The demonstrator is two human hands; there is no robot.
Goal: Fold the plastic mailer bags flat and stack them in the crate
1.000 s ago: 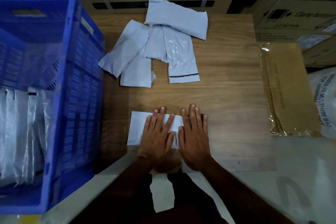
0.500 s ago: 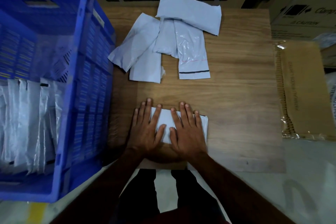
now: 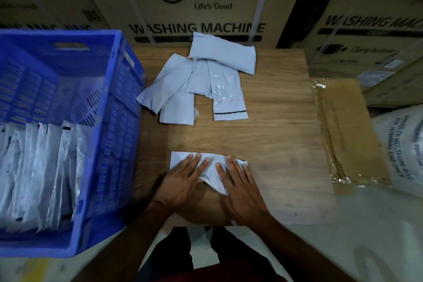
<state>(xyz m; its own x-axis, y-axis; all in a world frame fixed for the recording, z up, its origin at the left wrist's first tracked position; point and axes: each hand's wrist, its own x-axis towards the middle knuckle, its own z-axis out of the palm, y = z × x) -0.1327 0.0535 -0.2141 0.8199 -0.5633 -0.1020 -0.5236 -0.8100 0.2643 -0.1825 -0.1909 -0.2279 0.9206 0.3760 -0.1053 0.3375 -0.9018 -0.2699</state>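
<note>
Both the left hand and right hand press flat, fingers spread, gripping nothing, on a pale grey plastic mailer bag. The blue plastic crate stands just left.

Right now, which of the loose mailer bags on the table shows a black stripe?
The glossy grey plastic mailer bag at the right edge of the far pile: a black line crosses near its lower end. The other bags in that pile look plain pale grey.

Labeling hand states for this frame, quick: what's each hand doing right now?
Left hand: open, flat, palm pressing the mailer bag on the wooden table.
Right hand: open, flat, pressing the same bag.
</note>
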